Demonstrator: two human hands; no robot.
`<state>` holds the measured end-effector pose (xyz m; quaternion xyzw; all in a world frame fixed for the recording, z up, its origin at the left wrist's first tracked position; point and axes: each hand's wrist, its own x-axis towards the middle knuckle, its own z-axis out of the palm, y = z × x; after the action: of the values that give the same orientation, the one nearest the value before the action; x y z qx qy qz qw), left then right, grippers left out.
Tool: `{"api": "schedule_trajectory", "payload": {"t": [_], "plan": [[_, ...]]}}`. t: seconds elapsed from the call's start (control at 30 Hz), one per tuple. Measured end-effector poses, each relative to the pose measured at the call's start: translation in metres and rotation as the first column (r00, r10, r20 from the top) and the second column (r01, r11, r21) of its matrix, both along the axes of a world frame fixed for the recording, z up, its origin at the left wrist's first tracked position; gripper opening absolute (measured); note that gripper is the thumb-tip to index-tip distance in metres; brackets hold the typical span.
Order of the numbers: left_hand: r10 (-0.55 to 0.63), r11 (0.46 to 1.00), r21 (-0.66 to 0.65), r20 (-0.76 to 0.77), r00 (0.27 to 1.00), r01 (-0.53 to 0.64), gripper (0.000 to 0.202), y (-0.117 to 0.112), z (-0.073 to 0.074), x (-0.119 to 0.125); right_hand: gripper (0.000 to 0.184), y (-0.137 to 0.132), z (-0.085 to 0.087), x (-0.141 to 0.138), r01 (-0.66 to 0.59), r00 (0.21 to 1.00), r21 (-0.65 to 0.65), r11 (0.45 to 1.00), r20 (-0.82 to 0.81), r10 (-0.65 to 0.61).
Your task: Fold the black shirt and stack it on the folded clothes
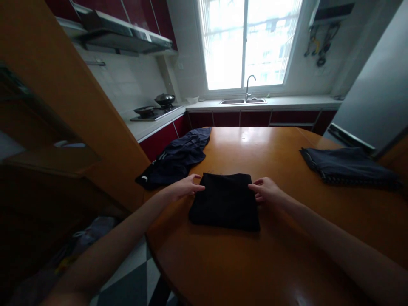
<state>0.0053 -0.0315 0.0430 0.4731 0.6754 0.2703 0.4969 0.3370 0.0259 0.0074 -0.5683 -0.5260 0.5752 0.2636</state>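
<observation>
A folded black cloth garment (225,202) lies in front of me as a flat, roughly square bundle. My left hand (186,187) is at its upper left edge, thumb on the cloth and index finger held a little apart, with other fingers curled below the edge. At the upper right edge, my right hand (266,190) pinches the cloth between thumb and fingers. A crumpled dark navy garment (181,155) is spread beyond my left hand, partly at the table's edge. Exactly what kind of garment the black bundle is cannot be made out.
The wooden table (251,148) has a rounded edge. Folded dark grey-blue clothing (350,165) rests on its right side. Behind stand a counter with a sink (232,102) and a stove (156,113); a fridge (376,80) is at right, a wooden frame (79,102) at left.
</observation>
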Motion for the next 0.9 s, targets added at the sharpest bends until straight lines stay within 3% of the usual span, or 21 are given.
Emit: {"api": "schedule_trajectory", "payload": {"t": [0.1, 0.3, 0.37, 0.5, 0.57, 0.73, 0.9], "plan": [[0.031, 0.999, 0.017, -0.046, 0.998, -0.030, 0.093, 0.005, -0.006, 0.006, 0.030, 0.004, -0.001, -0.005, -0.041, 0.999, -0.035, 0.999, 0.000, 0.041], [0.009, 0.992, 0.122, 0.083, 0.996, -0.019, 0.108, 0.002, -0.018, 0.011, 0.029, 0.009, -0.006, -0.013, -0.063, 0.996, 0.010, 0.998, 0.062, 0.062], [-0.026, 0.976, 0.217, 0.117, 0.993, 0.000, 0.101, -0.003, -0.021, 0.012, 0.024, 0.007, -0.006, -0.014, -0.052, 0.997, 0.031, 0.998, 0.050, 0.050], [-0.056, 0.936, 0.351, 0.050, 0.997, 0.035, 0.056, -0.015, -0.025, 0.018, 0.014, 0.002, -0.003, -0.012, -0.041, 0.999, 0.071, 0.997, 0.006, 0.040], [-0.060, 0.935, 0.352, 0.033, 0.998, 0.045, 0.056, -0.020, -0.026, 0.024, 0.011, 0.003, -0.003, -0.008, -0.035, 0.998, 0.081, 0.996, -0.043, 0.039], [-0.153, 0.897, 0.425, 0.040, 0.987, 0.122, 0.076, -0.020, -0.027, 0.056, 0.006, 0.013, -0.004, 0.022, 0.052, 0.984, 0.152, 0.987, -0.176, -0.025], [-0.178, 0.871, 0.471, 0.043, 0.983, 0.137, 0.075, 0.005, -0.015, 0.118, 0.014, 0.023, -0.001, 0.081, 0.193, 0.967, 0.297, 0.935, -0.217, -0.131]]}}
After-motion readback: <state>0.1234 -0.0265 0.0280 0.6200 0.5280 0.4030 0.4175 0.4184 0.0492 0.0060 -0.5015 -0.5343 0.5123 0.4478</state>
